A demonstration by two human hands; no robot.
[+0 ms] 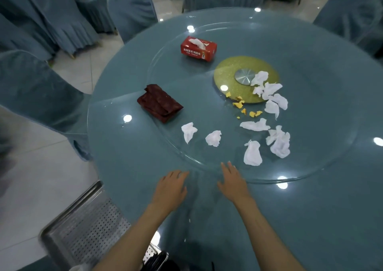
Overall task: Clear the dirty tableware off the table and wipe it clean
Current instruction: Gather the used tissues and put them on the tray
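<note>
Your left hand [172, 184] and right hand [232, 181]: empty, fingers straight, over the bench [310, 219]. Nearest tissues [251, 153] just beyond right hand: look light, soft, pinch anywhere. Folded cloth [159, 103] farther beyond left hand: probably limp, grab a fold.

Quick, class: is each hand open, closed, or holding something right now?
Left hand: open, fingers straight, holding nothing.
Right hand: open, fingers straight, holding nothing.

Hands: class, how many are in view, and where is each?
2. The left hand is over the table near its front edge; the right hand is beside it, fingertips at the glass turntable rim. Both are open and empty; none seems hidden.
</note>
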